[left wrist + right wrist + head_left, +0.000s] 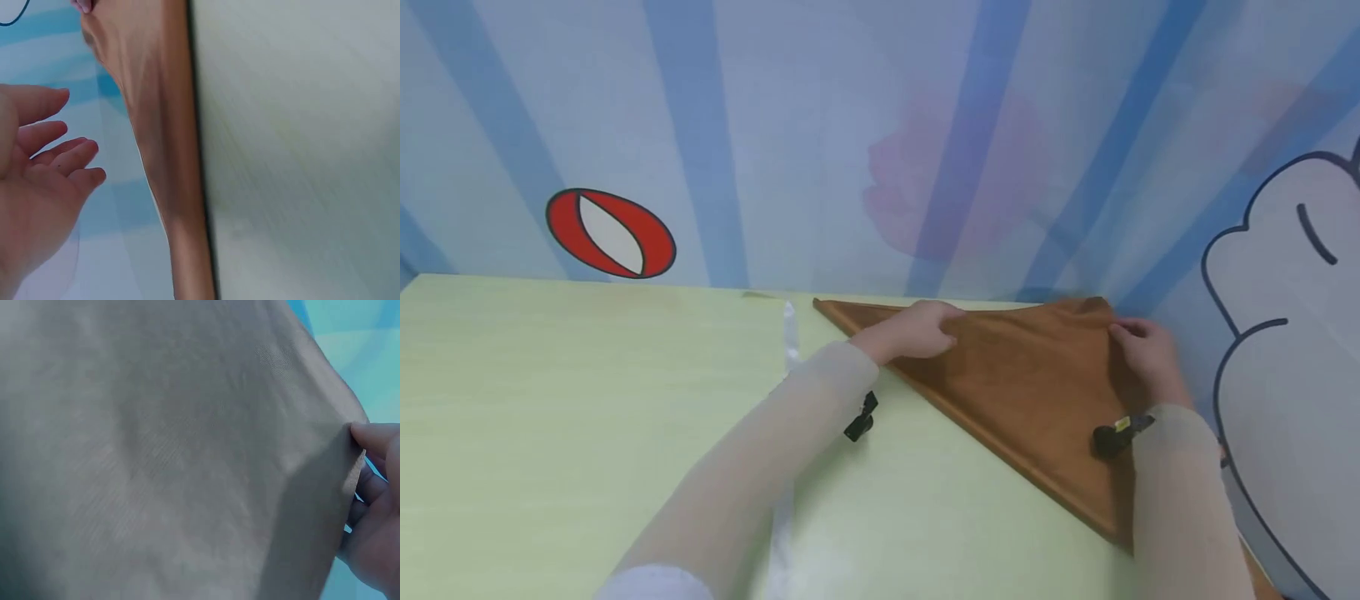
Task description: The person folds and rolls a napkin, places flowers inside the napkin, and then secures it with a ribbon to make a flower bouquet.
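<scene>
A brown cloth (1030, 383), folded into a triangle, lies on the table along its back edge. The thumb and fingers of my right hand (1150, 354) pinch it near its back right corner; in the right wrist view the thumb presses on the fabric's edge, with the fingers partly hidden behind. My left hand (917, 329) hovers over the narrower left part of the cloth. In the left wrist view, the left hand (47, 162) has loosely bent, spread fingers with nothing between them, apart from the cloth (165, 137).
The pale green table (587, 417) meets a blue-striped backdrop (820, 150) at the back. A white strip (782, 525) runs front to back, left of the cloth. A white cartoon figure (1292, 400) is printed on the right-hand panel. Small black cameras (861, 417) sit on both wrists.
</scene>
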The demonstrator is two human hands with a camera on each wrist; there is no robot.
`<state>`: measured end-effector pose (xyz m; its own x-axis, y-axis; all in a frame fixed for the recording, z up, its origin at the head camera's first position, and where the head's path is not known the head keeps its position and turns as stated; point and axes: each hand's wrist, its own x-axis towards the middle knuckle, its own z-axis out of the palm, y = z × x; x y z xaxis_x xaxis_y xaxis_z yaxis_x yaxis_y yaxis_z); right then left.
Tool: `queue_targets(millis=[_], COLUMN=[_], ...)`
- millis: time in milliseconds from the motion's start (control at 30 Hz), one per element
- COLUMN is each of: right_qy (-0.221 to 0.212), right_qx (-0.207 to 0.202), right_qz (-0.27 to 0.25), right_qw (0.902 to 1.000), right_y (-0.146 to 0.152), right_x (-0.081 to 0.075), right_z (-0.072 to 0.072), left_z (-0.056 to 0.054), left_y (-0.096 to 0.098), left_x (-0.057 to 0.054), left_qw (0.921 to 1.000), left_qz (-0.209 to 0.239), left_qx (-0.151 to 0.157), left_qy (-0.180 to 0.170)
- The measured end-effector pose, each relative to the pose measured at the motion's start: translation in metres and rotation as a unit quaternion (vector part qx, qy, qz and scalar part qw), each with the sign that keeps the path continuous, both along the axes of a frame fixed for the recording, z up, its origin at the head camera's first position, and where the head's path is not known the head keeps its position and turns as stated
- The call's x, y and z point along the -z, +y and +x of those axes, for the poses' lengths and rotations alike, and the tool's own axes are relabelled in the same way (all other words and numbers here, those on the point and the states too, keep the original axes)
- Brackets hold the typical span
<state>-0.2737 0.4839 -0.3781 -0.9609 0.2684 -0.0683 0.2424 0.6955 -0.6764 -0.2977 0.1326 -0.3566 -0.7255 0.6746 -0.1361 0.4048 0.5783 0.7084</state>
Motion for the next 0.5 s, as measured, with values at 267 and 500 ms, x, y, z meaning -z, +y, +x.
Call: queue_targets(millis=[267,500], right_qy=[-0.025,-0.037], right_qx=[0.041,0.019], right_qz=[0.02,0.042], right_qw=[0.9986,0.9982], right_y=[0.004,0.005], right_x=[0.006,0.006], right_z=[-0.003,-0.002], left_z=[0.0,-0.007], left_y=[-0.045,-0.068], left_x=[0.005,0.011], left_qw=[0.9973,0.9963], left_qz=[-0.071,-0.079], left_qx=[-0.008,-0.004], left_qy=[0.011,0.033])
